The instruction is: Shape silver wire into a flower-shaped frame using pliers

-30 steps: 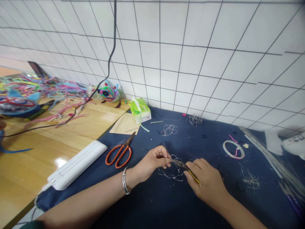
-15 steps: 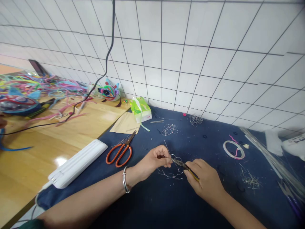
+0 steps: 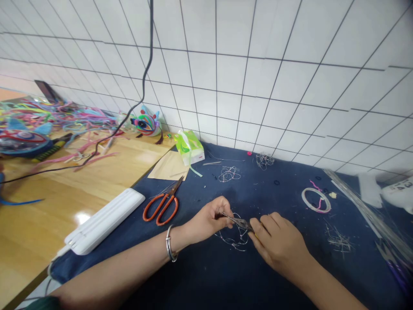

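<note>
A bent wire frame [image 3: 232, 246] with several loops hangs just over the dark blue cloth, pinched between the fingertips of my left hand [image 3: 211, 219]. My right hand [image 3: 280, 241] is closed around the handles of a pair of pliers [image 3: 242, 223]. The jaws of the pliers point left and meet the wire right at my left fingertips. Whether the jaws are fully closed is too small to tell. Orange-handled scissors [image 3: 165, 204] lie on the cloth left of my left hand.
Wire coils [image 3: 229, 174] and a wire tangle [image 3: 265, 161] lie behind my hands. On the right are a white ring spool [image 3: 316, 200], wire offcuts [image 3: 339, 239] and purple-handled scissors [image 3: 396, 269]. A white power strip [image 3: 105, 221] and tissue pack [image 3: 189, 147] sit left. A black cable [image 3: 147, 69] hangs down.
The pliers have turned in my right hand, whose fingers now cover more of the handles. The wire frame has shifted slightly, and its upright wire end no longer shows above my left hand.
</note>
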### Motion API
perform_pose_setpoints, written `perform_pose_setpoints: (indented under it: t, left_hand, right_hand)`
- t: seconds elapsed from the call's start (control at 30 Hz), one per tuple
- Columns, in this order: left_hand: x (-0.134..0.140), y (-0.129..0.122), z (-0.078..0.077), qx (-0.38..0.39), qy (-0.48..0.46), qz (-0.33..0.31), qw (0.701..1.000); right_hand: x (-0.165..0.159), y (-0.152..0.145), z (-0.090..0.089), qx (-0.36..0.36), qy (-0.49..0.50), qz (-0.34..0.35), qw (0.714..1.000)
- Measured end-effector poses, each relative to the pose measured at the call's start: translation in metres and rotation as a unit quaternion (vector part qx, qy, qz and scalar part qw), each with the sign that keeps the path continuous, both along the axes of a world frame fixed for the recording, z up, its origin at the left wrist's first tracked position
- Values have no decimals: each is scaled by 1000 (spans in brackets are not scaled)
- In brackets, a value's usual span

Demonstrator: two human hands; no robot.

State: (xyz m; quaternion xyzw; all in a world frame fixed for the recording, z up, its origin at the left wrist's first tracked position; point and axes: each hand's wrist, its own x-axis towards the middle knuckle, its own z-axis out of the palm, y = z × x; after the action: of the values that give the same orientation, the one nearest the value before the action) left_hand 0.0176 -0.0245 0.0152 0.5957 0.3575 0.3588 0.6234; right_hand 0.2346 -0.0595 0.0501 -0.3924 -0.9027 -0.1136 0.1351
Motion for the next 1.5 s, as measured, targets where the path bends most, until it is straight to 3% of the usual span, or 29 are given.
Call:
perform_pose_setpoints:
  t: [0.3, 0.77, 1.5]
  left_hand:
    - [0, 4, -8, -3, -46, 46, 998]
    - [3, -4, -2, 40, -14, 70, 997]
    - [6, -6, -5, -7, -68, 83, 994]
  right_hand:
    - [5, 3, 13, -37, 13, -25, 999]
    - [-2, -7, 10, 32, -25, -39, 998]
    - [-5, -9, 11, 41, -42, -42, 997]
